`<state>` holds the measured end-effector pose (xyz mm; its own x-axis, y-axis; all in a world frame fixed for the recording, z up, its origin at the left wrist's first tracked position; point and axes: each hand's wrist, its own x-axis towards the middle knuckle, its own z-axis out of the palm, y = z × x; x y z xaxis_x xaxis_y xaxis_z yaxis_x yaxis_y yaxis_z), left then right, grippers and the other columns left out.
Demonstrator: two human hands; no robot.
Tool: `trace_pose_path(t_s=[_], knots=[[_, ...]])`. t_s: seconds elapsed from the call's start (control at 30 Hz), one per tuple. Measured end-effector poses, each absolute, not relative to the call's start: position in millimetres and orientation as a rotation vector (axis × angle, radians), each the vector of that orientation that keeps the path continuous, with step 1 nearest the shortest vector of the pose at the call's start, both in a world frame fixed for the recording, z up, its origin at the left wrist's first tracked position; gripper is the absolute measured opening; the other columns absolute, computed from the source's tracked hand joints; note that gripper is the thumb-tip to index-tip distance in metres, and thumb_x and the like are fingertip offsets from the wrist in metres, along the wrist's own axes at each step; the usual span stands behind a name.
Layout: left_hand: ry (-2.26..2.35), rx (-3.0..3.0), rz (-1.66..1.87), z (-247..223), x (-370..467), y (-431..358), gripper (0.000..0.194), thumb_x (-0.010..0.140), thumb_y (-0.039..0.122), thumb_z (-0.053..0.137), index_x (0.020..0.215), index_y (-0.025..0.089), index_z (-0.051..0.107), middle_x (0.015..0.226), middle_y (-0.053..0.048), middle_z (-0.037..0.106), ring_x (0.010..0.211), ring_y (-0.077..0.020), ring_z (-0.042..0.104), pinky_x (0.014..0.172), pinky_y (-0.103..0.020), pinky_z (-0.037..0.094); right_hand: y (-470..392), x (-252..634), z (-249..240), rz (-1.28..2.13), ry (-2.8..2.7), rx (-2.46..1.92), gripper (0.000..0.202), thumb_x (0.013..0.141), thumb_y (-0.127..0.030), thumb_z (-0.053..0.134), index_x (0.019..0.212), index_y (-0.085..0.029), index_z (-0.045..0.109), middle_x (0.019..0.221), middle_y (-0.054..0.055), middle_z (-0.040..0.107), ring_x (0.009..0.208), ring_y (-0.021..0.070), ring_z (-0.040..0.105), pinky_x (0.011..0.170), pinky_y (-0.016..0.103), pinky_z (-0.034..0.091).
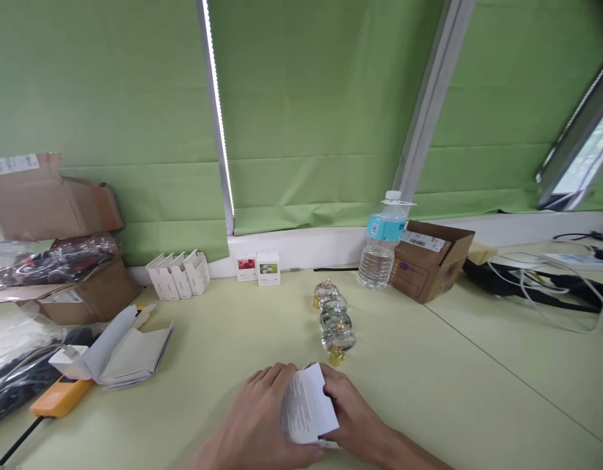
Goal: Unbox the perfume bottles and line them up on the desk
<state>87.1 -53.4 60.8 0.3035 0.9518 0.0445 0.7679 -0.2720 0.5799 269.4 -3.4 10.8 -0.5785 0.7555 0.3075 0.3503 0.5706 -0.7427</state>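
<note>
Head view: both hands work low over the desk on a small white carton printed with lines of text, at the near edge of the picture. Left fingers lie along its left side with the thumb below; right fingers are curled over its right edge, so both sets are closed on it, and it sits tilted between the palms. The step in hand looks like folding or opening up this carton. A next move would call for one hand to steady the body while the other works a flap, lightly, since thin card creases easily. The carton's inside is turned away and partly covered by the hands, so I cannot tell whether it holds anything.

Just beyond stand clear, rounded glass bottles with gold caps, close together in a line; their contents are unclear. Two picture-fronted boxes, one red and one green, stand against the back wall, left of a capped water bottle holding clear liquid. A row of white cartons stands farther left, and a brown cardboard box sits beside the water bottle.
</note>
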Motion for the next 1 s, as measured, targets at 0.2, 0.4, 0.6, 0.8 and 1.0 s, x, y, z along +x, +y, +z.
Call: trace_pose_path(t_s=[0.2,0.4,0.6,0.8,1.0], knots=[[1.553,2.155,0.499,63.7,80.8,-54.2,0.058,0.056,0.049,0.078,0.104,0.027,0.055,0.103,0.0,0.063,0.094,-0.026,0.058,0.076,-0.034,0.042,-2.4,270.0,12.1,0.799,-2.19,-0.873,0.013,0.067,-0.02,0.069,0.067,-0.019,0.056,0.08,0.003,0.061,0.075,0.0186,0.055,0.068,0.027,0.04],[1.433,2.176,0.586,57.0,86.7,-51.6,0.082,0.046,0.055,0.084,0.116,0.03,0.049,0.118,0.0,0.058,0.107,-0.0273,0.053,0.087,-0.035,0.041,-9.5,264.0,10.7,0.746,-2.17,-0.895,0.013,0.063,-0.018,0.067,0.066,-0.019,0.055,0.08,0.004,0.061,0.075,0.0196,0.055,0.068,0.029,0.039],[1.49,2.149,0.523,57.9,92.2,-51.1,0.064,0.054,0.047,0.08,0.109,0.029,0.053,0.107,0.001,0.061,0.098,-0.0261,0.056,0.082,-0.036,0.041,-13.3,264.1,14.7,0.679,-2.179,-0.907,0.015,0.061,-0.014,0.064,0.065,-0.02,0.051,0.076,0.001,0.059,0.075,0.0186,0.054,0.072,0.03,0.037],[1.518,2.114,0.523,67.8,80.4,-51.2,0.061,0.06,0.045,0.076,0.113,0.029,0.052,0.108,0.0,0.06,0.101,-0.0255,0.055,0.081,-0.035,0.041,-2.7,271.8,23.7,0.731,-2.174,-0.908,0.015,0.064,-0.013,0.06,0.065,-0.02,0.046,0.076,0.0,0.057,0.071,0.0161,0.051,0.065,0.027,0.035],[1.438,2.132,0.518,69.3,86.0,-50.7,0.079,0.053,0.044,0.082,0.122,0.027,0.049,0.122,-0.004,0.056,0.114,-0.0287,0.048,0.093,-0.037,0.039,-8.0,267.0,20.9,0.739,-2.149,-0.857,0.016,0.065,-0.017,0.063,0.065,-0.02,0.047,0.076,0.0,0.057,0.072,0.0157,0.052,0.067,0.026,0.036]])
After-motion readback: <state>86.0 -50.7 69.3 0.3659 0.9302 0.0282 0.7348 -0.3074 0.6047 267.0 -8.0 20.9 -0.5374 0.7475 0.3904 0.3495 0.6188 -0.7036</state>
